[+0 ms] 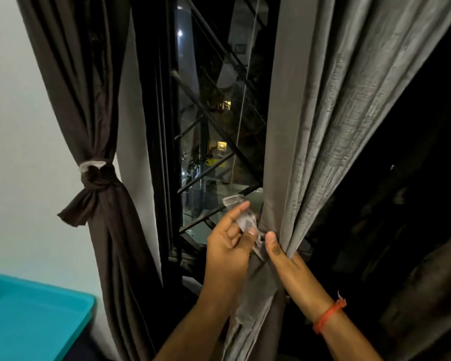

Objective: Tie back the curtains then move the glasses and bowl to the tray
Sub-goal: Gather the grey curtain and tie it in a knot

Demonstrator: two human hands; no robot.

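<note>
From the head camera, two dark brown fabric curtains frame a night window with black metal bars. The left dark brown curtain is already gathered against the pale wall, bound at its waist by a knotted brown strip with a pale loop just above the knot. The right curtain, showing a greyer, lighter face, hangs loose above and is bunched together low down, where both hands meet it.

The left hand has its fingers curled, pinching a thin pale translucent tie strip between thumb and forefinger; the strip's free end sticks up just past the fingertip. The right hand wraps around the gathered curtain folds, thumb lying across the front of the bunch and touching the strip's lower part, the other fingers hidden behind the cloth. An orange band circles the right wrist.

A turquoise plastic tray sits at the lower left corner, beside the bottom of the left curtain. The glasses and bowl are outside this view.
</note>
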